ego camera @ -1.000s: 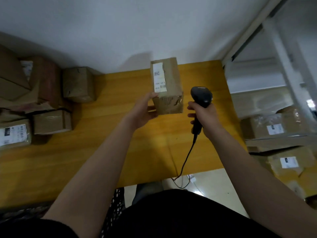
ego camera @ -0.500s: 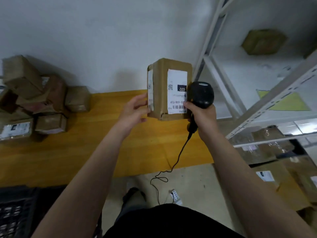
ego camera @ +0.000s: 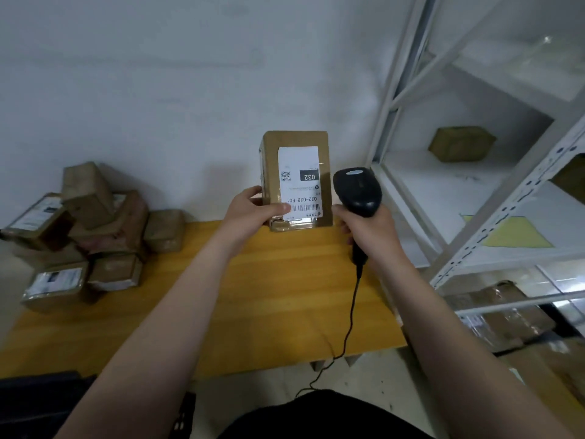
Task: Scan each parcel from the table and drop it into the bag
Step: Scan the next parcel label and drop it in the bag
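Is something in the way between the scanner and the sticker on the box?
Nothing stands between the scanner in the right hand and the parcel. Only the thumb of the left hand covers the lower corner of the label, beside the barcode.

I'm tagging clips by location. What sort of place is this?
Probably a courier parcel depot or stockroom: labelled cardboard parcels piled on the wooden table, a corded barcode scanner in the right hand beside the parcel the left hand holds, and white metal shelving.
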